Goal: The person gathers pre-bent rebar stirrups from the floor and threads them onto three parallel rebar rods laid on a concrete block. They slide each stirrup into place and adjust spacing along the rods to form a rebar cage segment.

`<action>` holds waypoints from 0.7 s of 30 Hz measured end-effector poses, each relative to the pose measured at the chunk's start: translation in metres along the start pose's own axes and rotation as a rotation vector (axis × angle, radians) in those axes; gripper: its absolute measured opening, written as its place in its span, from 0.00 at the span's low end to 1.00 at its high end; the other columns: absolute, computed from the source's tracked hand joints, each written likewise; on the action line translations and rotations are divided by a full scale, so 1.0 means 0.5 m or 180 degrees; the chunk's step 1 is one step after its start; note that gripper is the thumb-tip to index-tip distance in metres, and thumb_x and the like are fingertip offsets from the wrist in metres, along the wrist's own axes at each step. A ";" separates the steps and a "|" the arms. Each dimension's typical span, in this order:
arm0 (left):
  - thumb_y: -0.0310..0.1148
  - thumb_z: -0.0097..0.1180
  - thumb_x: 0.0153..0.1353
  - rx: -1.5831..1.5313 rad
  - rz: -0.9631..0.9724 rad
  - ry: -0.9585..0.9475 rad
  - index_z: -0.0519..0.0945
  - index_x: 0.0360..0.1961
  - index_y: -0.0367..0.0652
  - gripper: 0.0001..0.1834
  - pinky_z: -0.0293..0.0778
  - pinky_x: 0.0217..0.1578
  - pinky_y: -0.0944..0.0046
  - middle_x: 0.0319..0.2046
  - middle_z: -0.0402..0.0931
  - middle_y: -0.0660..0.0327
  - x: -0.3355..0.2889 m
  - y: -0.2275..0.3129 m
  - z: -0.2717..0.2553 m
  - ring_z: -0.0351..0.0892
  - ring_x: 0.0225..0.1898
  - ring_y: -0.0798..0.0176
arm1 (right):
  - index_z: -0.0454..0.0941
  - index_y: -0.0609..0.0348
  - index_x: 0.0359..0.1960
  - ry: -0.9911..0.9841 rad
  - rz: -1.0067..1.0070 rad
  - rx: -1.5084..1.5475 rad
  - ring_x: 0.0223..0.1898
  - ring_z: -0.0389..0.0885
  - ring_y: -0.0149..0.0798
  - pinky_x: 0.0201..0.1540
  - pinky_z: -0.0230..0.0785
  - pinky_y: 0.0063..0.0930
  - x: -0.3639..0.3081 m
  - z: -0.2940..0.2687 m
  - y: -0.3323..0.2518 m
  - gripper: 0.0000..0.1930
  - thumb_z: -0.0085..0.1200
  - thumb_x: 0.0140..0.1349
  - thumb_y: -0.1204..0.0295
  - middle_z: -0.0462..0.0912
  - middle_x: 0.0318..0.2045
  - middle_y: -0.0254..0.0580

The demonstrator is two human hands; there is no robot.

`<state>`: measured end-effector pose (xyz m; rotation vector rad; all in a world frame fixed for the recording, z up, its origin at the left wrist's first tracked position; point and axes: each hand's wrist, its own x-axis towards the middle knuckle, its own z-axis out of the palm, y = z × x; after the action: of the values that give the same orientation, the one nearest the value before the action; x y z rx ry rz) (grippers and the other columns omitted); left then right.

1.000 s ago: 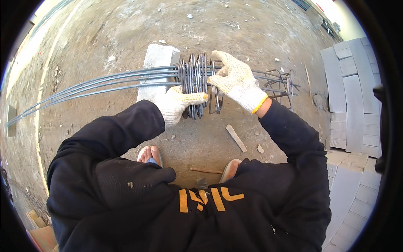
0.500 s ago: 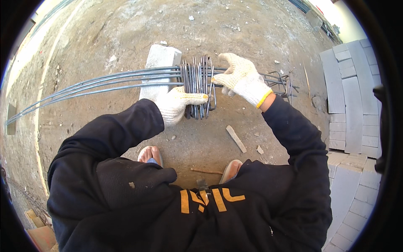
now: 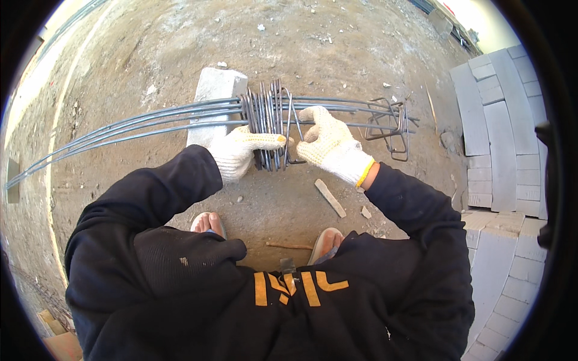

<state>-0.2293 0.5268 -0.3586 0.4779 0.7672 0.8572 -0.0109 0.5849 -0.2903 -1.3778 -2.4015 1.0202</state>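
Note:
Several long steel bars [image 3: 156, 115] run left to right in front of me, with a tight bunch of bent steel stirrups [image 3: 262, 123] hung around them. My left hand [image 3: 232, 156], in a white knitted glove, is closed against the near left side of the bunch, its thumb laid across the stirrups. At the bunch's right end, one stirrup [image 3: 290, 105] stands slightly tilted and apart from the others. My right hand [image 3: 332, 147], gloved with a yellow cuff edge, pinches that stirrup's near right side between thumb and fingers.
A pale concrete block [image 3: 218, 90] lies under the bars. A few more stirrups [image 3: 388, 127] hang near the bars' right ends. A short strip of wood or stone [image 3: 330, 198] lies on the dirt near my feet. Stacked grey blocks [image 3: 506, 132] stand at the right.
My right hand has come nearer to me and closed on the end stirrup, which now leans away from the bunch. My left hand keeps its hold. The whole view has shifted slightly.

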 end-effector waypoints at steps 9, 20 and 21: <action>0.29 0.63 0.62 -0.0408 -0.0079 -0.0084 0.80 0.53 0.37 0.18 0.70 0.60 0.55 0.48 0.82 0.56 -0.012 0.012 0.012 0.79 0.54 0.61 | 0.74 0.61 0.43 -0.0603 0.0147 0.0256 0.29 0.85 0.39 0.33 0.77 0.34 -0.031 -0.048 0.035 0.14 0.59 0.60 0.67 0.83 0.27 0.46; 0.27 0.65 0.59 -0.0119 0.0007 0.0439 0.81 0.51 0.40 0.18 0.71 0.55 0.57 0.48 0.82 0.58 -0.005 0.005 0.026 0.79 0.48 0.63 | 0.72 0.65 0.43 -0.0791 0.0987 0.1584 0.20 0.83 0.31 0.19 0.74 0.19 -0.023 -0.090 0.017 0.12 0.57 0.64 0.70 0.84 0.28 0.45; 0.27 0.65 0.60 -0.0079 0.0016 0.0402 0.81 0.51 0.41 0.18 0.72 0.53 0.57 0.48 0.82 0.58 -0.005 0.005 0.026 0.79 0.48 0.63 | 0.72 0.65 0.43 -0.0821 0.0948 0.1656 0.20 0.82 0.30 0.19 0.74 0.19 -0.027 -0.096 0.020 0.12 0.57 0.65 0.70 0.84 0.28 0.44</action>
<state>-0.2215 0.5252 -0.3476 0.4066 0.8704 0.9070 0.0262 0.5995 -0.2588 -1.4893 -1.8921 1.8381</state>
